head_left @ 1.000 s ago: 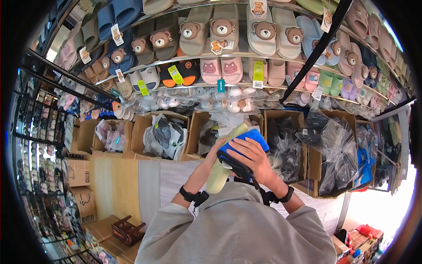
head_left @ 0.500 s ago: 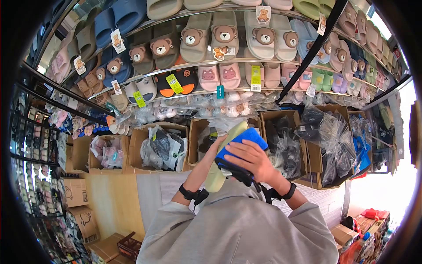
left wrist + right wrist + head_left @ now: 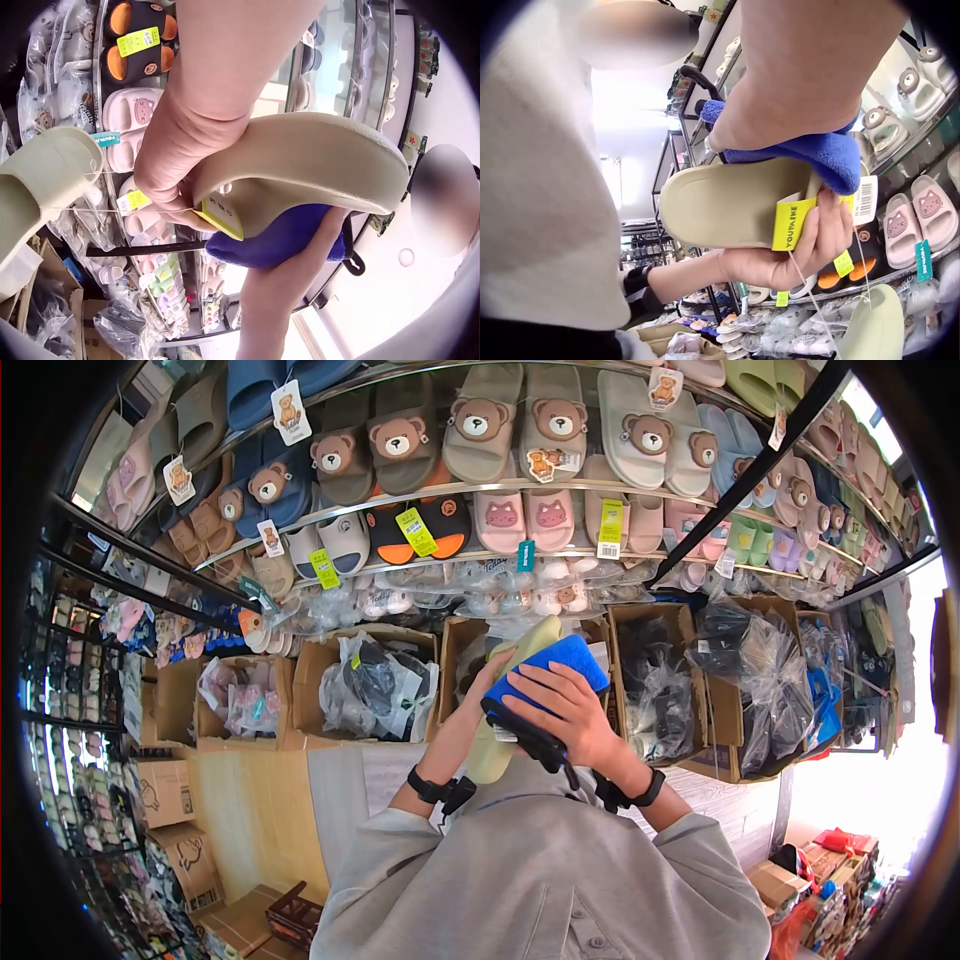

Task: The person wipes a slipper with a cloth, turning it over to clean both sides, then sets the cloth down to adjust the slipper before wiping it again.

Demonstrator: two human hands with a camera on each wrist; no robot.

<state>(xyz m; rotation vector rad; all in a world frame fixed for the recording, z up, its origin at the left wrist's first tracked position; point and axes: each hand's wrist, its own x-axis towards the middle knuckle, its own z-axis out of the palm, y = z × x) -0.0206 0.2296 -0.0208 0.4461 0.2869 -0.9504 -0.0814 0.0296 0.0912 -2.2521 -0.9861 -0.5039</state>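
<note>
In the head view my left hand [image 3: 482, 675] grips a pale green slide slipper [image 3: 488, 755] by its side, the slipper tilted up in front of my chest. My right hand [image 3: 568, 708] holds a blue plush cloth [image 3: 578, 654] with black edging and a black loop against the slipper, fingers spread over it. In the right wrist view a yellow tag [image 3: 792, 225] hangs at the slipper's strap, near my left fingers. A second pale green slipper [image 3: 52, 184] dangles by thin string in the left wrist view. The cloth hides part of the slipper's strap.
Shelves of slippers [image 3: 485, 422] with bear faces curve ahead. Below them stand open cardboard boxes [image 3: 300, 705] with plastic-wrapped goods [image 3: 385, 682]. A dark wooden stool [image 3: 293, 916] and closed cartons [image 3: 188, 865] are at lower left, a rack of goods [image 3: 85, 710] at far left.
The head view has shifted, so the shelves sit a little differently. Both hands keep their hold on the slipper and cloth; the right hand and cloth have moved slightly left across the slipper.
</note>
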